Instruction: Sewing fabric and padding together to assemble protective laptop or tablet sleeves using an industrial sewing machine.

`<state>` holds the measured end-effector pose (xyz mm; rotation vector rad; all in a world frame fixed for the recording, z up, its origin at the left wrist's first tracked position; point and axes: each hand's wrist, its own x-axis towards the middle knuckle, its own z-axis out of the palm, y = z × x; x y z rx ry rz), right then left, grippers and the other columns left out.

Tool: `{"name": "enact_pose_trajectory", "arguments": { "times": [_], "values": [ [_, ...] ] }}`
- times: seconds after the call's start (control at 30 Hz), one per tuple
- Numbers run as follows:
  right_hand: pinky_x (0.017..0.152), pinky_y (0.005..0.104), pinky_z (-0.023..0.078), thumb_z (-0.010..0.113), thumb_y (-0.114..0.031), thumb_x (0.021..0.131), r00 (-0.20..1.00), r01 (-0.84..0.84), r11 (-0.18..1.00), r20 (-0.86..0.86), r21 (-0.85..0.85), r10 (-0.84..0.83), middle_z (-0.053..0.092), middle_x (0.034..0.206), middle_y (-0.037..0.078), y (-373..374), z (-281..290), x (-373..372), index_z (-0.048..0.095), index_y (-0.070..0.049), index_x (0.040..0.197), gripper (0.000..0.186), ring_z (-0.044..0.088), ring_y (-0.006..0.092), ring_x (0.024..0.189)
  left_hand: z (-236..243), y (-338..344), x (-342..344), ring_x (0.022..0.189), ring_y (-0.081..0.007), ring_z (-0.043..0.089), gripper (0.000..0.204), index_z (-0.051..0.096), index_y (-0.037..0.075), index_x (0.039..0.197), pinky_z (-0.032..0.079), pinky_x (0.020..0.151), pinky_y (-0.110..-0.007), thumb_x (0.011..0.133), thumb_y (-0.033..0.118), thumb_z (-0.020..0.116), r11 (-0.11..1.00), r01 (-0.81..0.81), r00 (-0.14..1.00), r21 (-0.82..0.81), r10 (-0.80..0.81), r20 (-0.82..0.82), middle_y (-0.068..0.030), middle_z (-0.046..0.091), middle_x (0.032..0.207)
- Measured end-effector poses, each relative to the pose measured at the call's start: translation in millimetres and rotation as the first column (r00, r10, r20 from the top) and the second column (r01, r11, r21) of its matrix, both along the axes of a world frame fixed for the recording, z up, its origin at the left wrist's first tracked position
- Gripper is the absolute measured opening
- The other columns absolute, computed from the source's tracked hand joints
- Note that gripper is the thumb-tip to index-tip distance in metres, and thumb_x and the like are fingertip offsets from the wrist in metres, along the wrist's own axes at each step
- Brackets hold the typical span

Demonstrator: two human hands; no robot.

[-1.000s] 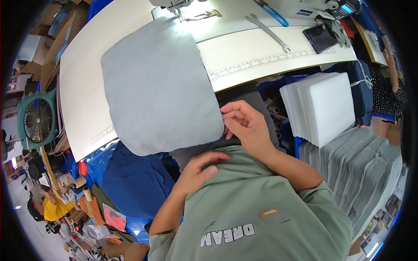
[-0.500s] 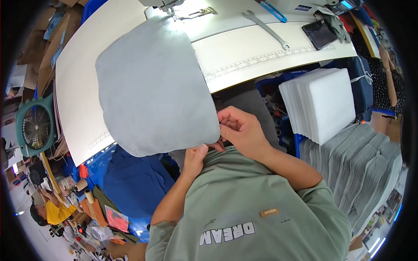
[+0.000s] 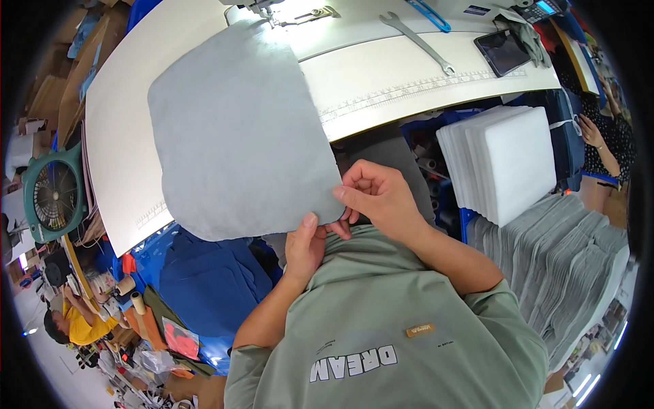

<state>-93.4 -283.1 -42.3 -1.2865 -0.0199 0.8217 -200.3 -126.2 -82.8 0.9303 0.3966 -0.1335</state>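
A large grey fabric panel point(image 3: 242, 136) with rounded corners lies on the white sewing table point(image 3: 119, 157). Its far end reaches the lit needle area of the sewing machine point(image 3: 262, 8), and its near edge hangs over the table's front. My right hand point(image 3: 375, 198) pinches the panel's near right corner between thumb and fingers. Along the near edge, my left hand point(image 3: 306, 245) holds the cloth with its thumb on top and its fingers underneath, partly hidden. Both hands are close together in front of my body.
A wrench point(image 3: 417, 44), a blue-handled tool point(image 3: 429, 15) and a phone point(image 3: 503, 53) lie on the table at right. Stacked white foam sheets point(image 3: 518, 160) and grey fabric pieces point(image 3: 545, 266) stand right. Blue cloth point(image 3: 211, 273) lies lower left, near a green fan point(image 3: 56, 198). Other people are farther off.
My left thumb has risen slightly along the panel's near edge, and my right hand's pinch at the corner has shifted a little. At far right, another person's hand has moved down.
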Motion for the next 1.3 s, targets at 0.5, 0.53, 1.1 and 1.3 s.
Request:
{"name": "enact_pose_trajectory", "arguments": {
  "times": [0.5,0.53,1.1,1.3],
  "values": [
    [0.063,0.0283,0.056,0.072,0.004,0.091,0.779,0.235,0.941,0.626,-0.243,-0.033,0.071,0.091,0.01,-3.4,6.2,-19.9,0.066,-0.003,0.106,0.018,0.069,0.0165,0.073,-1.1,-0.6,-1.5,0.086,-0.0242,0.067,0.027,0.065,-0.002,0.114,0.056,0.076,-0.039,0.108,0.021,0.053,0.993,0.051,0.989,0.102,-0.065,0.131,-0.0148,0.07,0.091],
    [0.063,0.0283,0.056,0.072,0.004,0.091,0.774,0.237,0.942,0.633,-0.237,-0.035,0.071,0.091,0.01,-4.3,1.6,-18.5,0.066,-0.003,0.106,0.018,0.069,0.0165,0.073,0.4,-0.7,-1.1,0.086,-0.0242,0.067,0.027,0.065,-0.002,0.114,0.056,0.076,-0.039,0.108,0.021,0.053,0.993,0.05,0.988,0.106,-0.064,0.139,-0.0148,0.07,0.091],
    [0.08,0.0373,0.052,0.075,-0.007,0.077,-0.058,0.24,0.93,0.952,-0.278,0.3,0.069,0.104,0.008,8.3,9.6,7.3,0.071,0.0,0.094,0.019,0.066,0.024,0.102,79.2,75.3,162.2,0.119,-0.0298,0.064,0.031,0.069,0.001,0.119,0.05,0.097,-0.043,0.091,0.013,0.074,-0.165,-0.362,0.792,0.918,-0.574,0.209,-0.0108,0.067,0.129],
    [0.078,0.0358,0.051,0.076,-0.006,0.075,-0.041,0.261,0.927,0.956,-0.269,0.289,0.066,0.099,0.006,25.4,22.6,45.4,0.069,-0.003,0.09,0.016,0.067,0.0231,0.096,77.5,83.8,198.8,0.119,-0.0307,0.063,0.036,0.068,0.002,0.122,0.049,0.099,-0.044,0.089,0.014,0.075,-0.218,-0.384,0.807,0.897,-0.552,0.211,-0.0101,0.067,0.129]
  ]
}}
